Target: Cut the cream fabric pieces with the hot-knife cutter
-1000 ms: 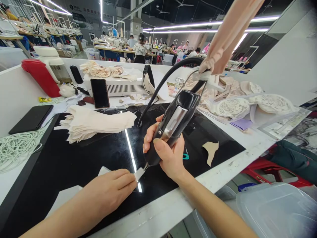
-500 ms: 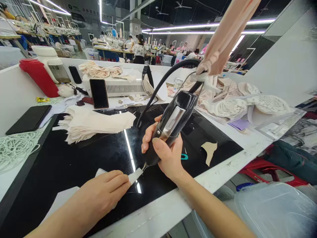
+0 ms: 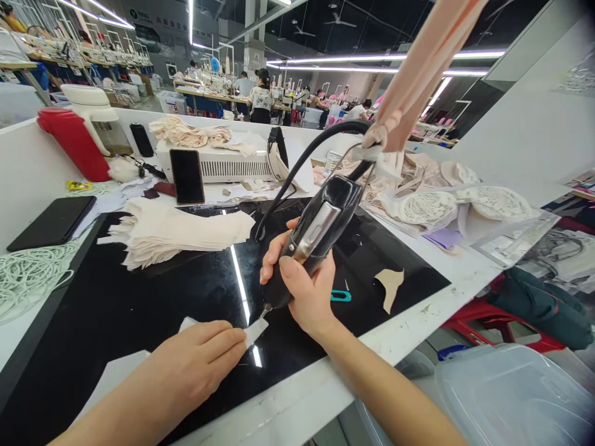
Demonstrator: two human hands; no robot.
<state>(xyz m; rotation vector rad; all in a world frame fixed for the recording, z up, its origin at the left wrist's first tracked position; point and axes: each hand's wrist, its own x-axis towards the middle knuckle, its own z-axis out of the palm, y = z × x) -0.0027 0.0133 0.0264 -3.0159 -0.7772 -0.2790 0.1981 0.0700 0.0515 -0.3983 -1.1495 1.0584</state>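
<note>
My right hand [image 3: 309,291] is wrapped round a black corded hand tool [image 3: 320,223] with a metal plate on its side. The tool leans, its thin metal tip pointing down at the end of a white strip [image 3: 256,333]. Tip and strip meet or nearly meet; I cannot tell which. With fingers together, my left hand [image 3: 209,353] holds the strip on the glossy black board [image 3: 153,310]. Most of the strip is hidden under that hand. A white sheet [image 3: 114,375] shows beside my left forearm; whether it joins the strip is hidden.
A pink cloth band [image 3: 418,74] suspends the tool from above. Behind lie a stack of cream fabric pieces [image 3: 181,232] and an upright phone [image 3: 186,176]. To the right are a teal-handled small tool [image 3: 341,296], a beige scrap [image 3: 390,288] and lace cups [image 3: 427,207].
My right hand and the tool have shifted slightly left, the tip now a little above the strip's end. The teal-handled tool shows more fully. My left hand stays nearly still.
</note>
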